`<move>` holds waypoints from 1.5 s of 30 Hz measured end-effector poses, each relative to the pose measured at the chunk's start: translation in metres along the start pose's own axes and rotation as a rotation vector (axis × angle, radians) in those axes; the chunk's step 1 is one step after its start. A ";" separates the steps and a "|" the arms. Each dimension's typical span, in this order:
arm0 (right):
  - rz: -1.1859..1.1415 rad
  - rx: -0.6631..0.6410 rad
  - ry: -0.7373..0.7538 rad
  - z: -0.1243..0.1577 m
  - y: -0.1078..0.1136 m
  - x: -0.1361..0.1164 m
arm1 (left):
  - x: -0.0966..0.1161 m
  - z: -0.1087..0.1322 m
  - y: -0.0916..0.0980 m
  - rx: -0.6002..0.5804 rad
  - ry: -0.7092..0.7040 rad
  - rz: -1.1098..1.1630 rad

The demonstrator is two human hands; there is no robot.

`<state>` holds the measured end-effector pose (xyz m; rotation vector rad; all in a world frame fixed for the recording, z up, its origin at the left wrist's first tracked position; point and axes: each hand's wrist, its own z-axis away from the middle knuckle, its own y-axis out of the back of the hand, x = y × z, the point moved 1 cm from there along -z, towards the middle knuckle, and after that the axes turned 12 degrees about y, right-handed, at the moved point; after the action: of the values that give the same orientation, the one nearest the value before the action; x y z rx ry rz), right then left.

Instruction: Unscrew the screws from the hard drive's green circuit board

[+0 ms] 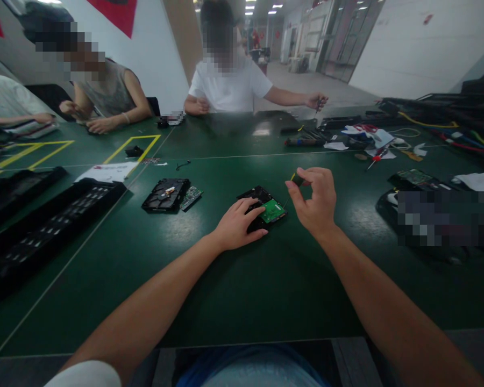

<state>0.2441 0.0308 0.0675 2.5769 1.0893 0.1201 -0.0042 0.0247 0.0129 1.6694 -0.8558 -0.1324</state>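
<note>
A black hard drive [262, 194] with a green circuit board [273, 210] on top lies on the green table [226, 279] in front of me. My left hand [239, 224] rests on the drive's near left side, fingers curled over it and holding it down. My right hand [317, 201] hovers just right of the drive, fingers pinched on a small screwdriver [295, 179] with a black and yellow handle, its thin shaft pointing down toward the board.
A second opened hard drive [166, 194] with a loose board [192, 196] lies to the left. Black trays [44, 226] fill the left side. Tools, papers and boards [371, 141] clutter the right. Three other people sit across the table.
</note>
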 end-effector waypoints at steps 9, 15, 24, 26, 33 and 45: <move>-0.104 -0.016 -0.054 0.006 -0.005 0.002 | -0.002 0.000 -0.002 0.015 -0.016 -0.002; -0.024 0.027 -0.001 0.005 -0.004 -0.001 | 0.000 0.000 -0.002 0.016 -0.021 -0.003; 0.044 0.022 -0.051 0.002 0.001 0.005 | -0.002 0.000 -0.002 0.007 -0.013 -0.006; 0.034 0.012 -0.046 0.004 0.001 0.004 | -0.001 0.000 -0.001 0.004 -0.010 -0.012; -0.114 -0.078 -0.110 0.012 -0.006 0.006 | -0.002 0.000 -0.002 -0.004 -0.001 -0.014; -0.005 -0.023 -0.044 0.004 -0.001 -0.002 | 0.000 0.001 -0.001 0.008 -0.004 -0.022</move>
<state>0.2433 0.0290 0.0633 2.5444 1.0725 0.0736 -0.0043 0.0243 0.0117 1.6863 -0.8421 -0.1472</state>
